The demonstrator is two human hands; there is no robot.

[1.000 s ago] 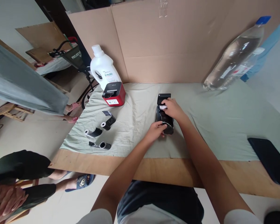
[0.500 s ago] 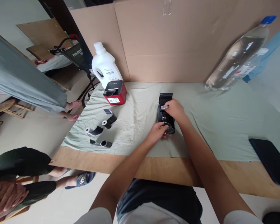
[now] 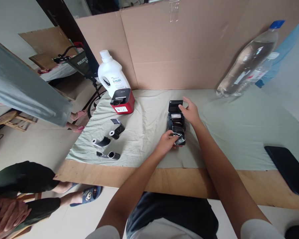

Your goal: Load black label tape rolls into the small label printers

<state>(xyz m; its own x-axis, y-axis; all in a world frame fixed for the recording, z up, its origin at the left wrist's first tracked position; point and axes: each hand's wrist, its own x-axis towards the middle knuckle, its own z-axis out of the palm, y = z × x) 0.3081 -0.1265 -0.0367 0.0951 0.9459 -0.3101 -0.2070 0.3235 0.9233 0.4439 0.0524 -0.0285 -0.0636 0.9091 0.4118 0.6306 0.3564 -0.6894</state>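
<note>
Open black case on the cloth, both hands at it

The left hand (image 3: 165, 142) is closed on the near end of the black case (image 3: 169, 122). Its thumb lies on top, over a glossy dark strip (image 3: 178, 127); the other fingers are largely hidden at the side and underneath. The right hand (image 3: 191, 111) is at the raised lid (image 3: 174, 106), thumb and index finger parted at the right edge. Whether they pinch the lid cannot be told; the remaining fingers are concealed.

The case rests on the pale green cloth (image 3: 149, 132), near the middle of the work surface. A white piece (image 3: 175, 116) shows just below the lid hinge; its full shape is obscured. Glare and the left thumb mask the strip's near end.

To the left lie three dark partly unwound rolls (image 3: 114, 132), apart from one another. Behind them, a red-and-black box (image 3: 124, 105) covers the base of a white jug (image 3: 113, 74). At the far right, a large clear bottle (image 3: 252, 58) leans against the cardboard panel (image 3: 176, 49) and partly screens a smaller bottle. The dark flat slab (image 3: 287, 169) meets the right frame edge. At lower left, a seated person's clasped hands (image 3: 11, 212) are cut off.
</note>
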